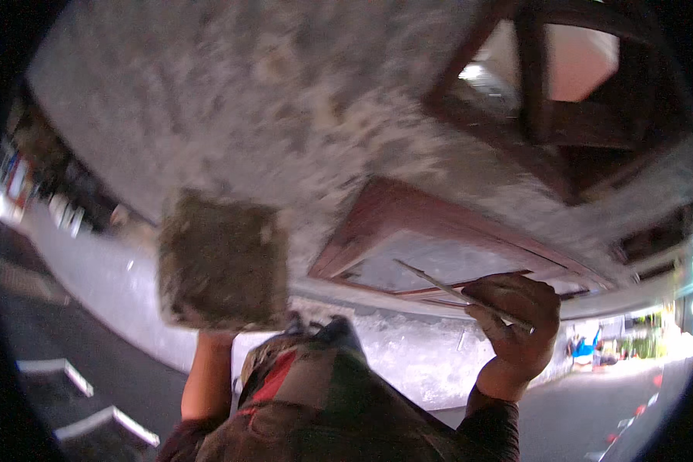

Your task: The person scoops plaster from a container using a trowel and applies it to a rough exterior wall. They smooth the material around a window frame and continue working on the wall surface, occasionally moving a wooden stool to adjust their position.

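A square mortar-smeared board, a plasterer's hawk (223,262), is held up flat at the left. My left hand (217,338) is under it, its fingers hidden by the board; only the wrist and forearm show below. My right hand (520,312) is curled round a trowel (431,280), whose long thin blade appears edge-on and points to the left. The blade's tip overlaps the framed window in view; whether it touches anything I cannot tell. Behind both hands rises a rough grey plastered wall (285,100), blurred and patchy.
A reddish-brown window frame (362,223) is set in the wall at the middle. Another dark frame with openings (531,77) is at the upper right. Dark paving (85,323) with white markings lies at the left. Blurred bright objects, one blue (585,350), are far right.
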The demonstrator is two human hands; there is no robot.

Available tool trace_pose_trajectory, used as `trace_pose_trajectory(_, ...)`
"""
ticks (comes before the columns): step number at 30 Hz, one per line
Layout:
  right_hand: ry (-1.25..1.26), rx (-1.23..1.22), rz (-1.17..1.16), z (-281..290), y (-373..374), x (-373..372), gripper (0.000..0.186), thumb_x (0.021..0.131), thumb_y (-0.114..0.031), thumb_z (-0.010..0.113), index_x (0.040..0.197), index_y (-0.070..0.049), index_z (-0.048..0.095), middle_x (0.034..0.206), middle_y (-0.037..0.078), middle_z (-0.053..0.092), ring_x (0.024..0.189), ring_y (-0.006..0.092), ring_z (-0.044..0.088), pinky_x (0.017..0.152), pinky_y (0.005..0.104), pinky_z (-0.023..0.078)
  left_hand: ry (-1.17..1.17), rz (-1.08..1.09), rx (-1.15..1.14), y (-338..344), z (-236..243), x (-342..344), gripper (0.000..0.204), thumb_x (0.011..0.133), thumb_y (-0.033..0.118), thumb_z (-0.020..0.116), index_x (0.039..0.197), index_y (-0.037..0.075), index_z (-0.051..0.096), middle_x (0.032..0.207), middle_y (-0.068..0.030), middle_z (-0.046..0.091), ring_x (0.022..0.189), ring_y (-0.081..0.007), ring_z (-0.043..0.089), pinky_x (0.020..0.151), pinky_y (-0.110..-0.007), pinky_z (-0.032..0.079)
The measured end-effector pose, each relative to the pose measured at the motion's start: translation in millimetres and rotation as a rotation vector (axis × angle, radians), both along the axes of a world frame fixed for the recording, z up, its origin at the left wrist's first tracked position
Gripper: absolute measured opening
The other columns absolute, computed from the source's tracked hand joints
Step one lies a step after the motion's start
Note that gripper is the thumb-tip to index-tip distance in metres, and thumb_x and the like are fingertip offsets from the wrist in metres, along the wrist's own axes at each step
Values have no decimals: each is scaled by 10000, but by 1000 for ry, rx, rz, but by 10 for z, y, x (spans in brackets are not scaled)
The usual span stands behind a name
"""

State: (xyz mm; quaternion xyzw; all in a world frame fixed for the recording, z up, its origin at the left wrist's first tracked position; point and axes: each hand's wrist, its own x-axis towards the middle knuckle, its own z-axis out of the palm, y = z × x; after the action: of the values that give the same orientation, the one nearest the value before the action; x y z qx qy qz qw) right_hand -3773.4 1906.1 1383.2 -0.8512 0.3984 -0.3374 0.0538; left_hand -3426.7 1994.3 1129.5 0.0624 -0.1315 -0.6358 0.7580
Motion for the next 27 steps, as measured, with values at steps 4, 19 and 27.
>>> trace_pose_trajectory(4,32,378,39,-123,13,119,240,814,-273,803,904,-54,761,868,143,748,756,307,743,659,377,560,65,-94,4,-126,46,-182,848,886,548,571,1560,86,346,1573,-212,339,1406,-441,342,1139,-608,366)
trace_pose_trajectory(19,573,412,741,67,-628,840,486,812,-73,661,1280,20,566,1265,269,579,1158,463,554,1035,494,438,227,-73,-16,29,284,-367,813,876,538,518,1526,60,412,1518,-200,448,1349,-415,454,1129,-565,393)
trace_pose_trajectory(27,703,498,685,-110,-691,927,454,867,-196,764,1245,24,643,1145,210,694,1020,317,676,894,406,521,256,-98,6,10,330,-423,802,870,532,489,1507,46,446,1488,-194,506,1319,-400,513,1123,-542,408)
